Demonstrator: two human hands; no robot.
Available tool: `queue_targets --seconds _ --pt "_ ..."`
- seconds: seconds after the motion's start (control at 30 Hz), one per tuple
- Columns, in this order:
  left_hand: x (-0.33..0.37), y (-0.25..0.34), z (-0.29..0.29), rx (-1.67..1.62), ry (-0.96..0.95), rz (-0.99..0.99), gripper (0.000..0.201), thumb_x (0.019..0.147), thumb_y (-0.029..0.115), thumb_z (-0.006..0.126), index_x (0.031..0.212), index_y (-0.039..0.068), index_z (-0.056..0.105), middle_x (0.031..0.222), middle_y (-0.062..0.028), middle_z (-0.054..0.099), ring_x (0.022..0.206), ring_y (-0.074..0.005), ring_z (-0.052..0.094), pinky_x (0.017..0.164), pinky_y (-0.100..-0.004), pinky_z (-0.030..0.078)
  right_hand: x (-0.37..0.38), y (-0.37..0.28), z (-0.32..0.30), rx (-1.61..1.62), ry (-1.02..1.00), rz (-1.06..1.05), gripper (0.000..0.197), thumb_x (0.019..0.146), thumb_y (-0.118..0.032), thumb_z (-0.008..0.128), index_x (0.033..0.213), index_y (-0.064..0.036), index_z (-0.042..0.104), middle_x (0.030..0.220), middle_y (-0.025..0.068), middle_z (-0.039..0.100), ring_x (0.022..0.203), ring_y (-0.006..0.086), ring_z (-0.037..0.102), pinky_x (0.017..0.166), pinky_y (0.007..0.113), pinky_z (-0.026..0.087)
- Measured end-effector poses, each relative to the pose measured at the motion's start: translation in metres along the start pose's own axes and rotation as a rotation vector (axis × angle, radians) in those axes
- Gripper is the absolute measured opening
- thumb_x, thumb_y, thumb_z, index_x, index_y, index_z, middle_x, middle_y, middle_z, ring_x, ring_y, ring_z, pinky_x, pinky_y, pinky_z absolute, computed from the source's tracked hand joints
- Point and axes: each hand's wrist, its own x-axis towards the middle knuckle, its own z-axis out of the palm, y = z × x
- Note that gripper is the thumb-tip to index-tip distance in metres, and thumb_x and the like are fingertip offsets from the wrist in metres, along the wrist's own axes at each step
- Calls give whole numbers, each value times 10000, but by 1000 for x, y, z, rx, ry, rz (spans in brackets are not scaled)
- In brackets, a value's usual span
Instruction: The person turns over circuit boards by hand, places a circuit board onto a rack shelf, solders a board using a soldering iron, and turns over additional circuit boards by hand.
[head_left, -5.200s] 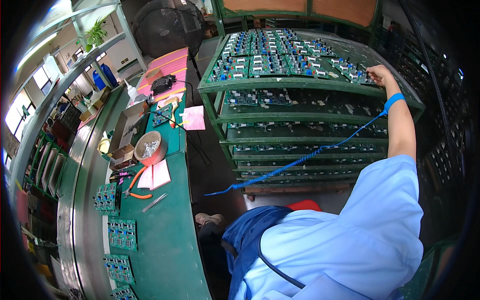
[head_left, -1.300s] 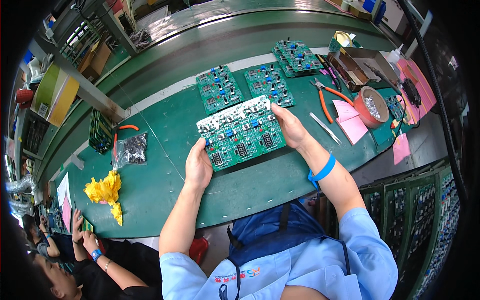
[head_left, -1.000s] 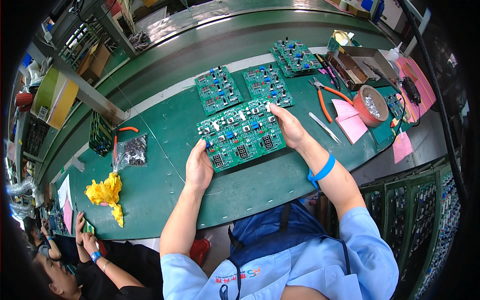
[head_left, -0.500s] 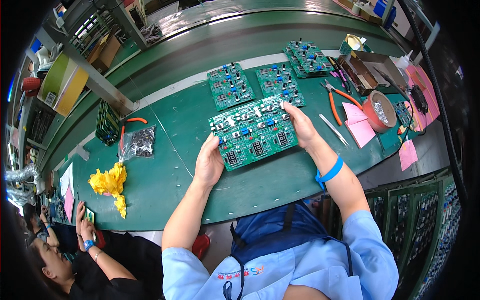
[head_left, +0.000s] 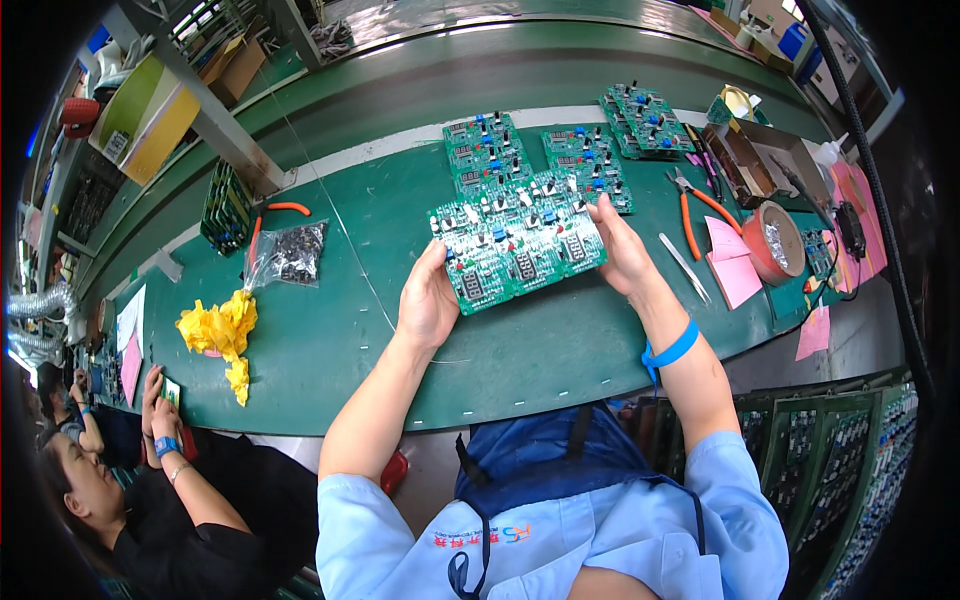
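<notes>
A green circuit board (head_left: 515,245) is held between my two hands above the green bench. It carries three black digit displays, blue parts and several knobs, and its near edge tilts down toward me. My left hand (head_left: 430,295) grips its left end, thumb on the upper face. At the right end, my right hand (head_left: 622,245) closes on the edge in the same way; the fingers beneath are hidden. Just beyond it lie a similar board (head_left: 488,150) and another board (head_left: 590,160), the latter partly covered by the held one. A stack of boards (head_left: 648,120) sits farther right.
To the right are orange-handled pliers (head_left: 690,215), tweezers (head_left: 685,268), pink paper (head_left: 735,275), a round tub (head_left: 773,242) and an open box (head_left: 765,160). Leftward lie a bag of small parts (head_left: 290,253), yellow crumpled material (head_left: 220,330) and upright boards (head_left: 228,208). A co-worker (head_left: 175,490) sits at left.
The view has shifted, so the bench things appear farther right. Both hands still hold the board, which now catches more glare and covers more of the boards behind it.
</notes>
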Motion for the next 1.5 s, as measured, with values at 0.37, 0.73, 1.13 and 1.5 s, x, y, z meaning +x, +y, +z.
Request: queue_targets --seconds 0.37,0.73,1.13,1.5 --pt "1 1 2 -44 -2 3 371 836 287 318 1094 27 377 1058 -85 469 968 -180 462 819 -329 381 2 6 -8 16 -171 29 252 813 -214 394 979 -41 471 849 55 558 735 142 550 554 291 474" --pt "0 9 5 -26 -126 1 409 752 122 362 1136 -5 308 1060 -98 455 941 -170 477 792 -304 401 5 7 -8 49 -126 21 236 811 -191 390 973 -41 473 836 51 561 720 135 549 549 286 468" --pt "-2 7 5 117 -46 9 389 737 63 365 1116 -13 325 1008 -103 484 853 -175 522 676 -291 455 2 5 -8 47 -106 11 215 810 -181 394 939 -36 484 810 55 562 683 143 550 538 286 462" --pt "0 5 4 140 -34 18 352 758 74 360 1098 -12 335 951 -103 514 765 -162 551 565 -275 475 2 3 -7 26 -133 4 212 810 -188 395 933 -40 485 824 48 558 708 135 546 551 283 461"
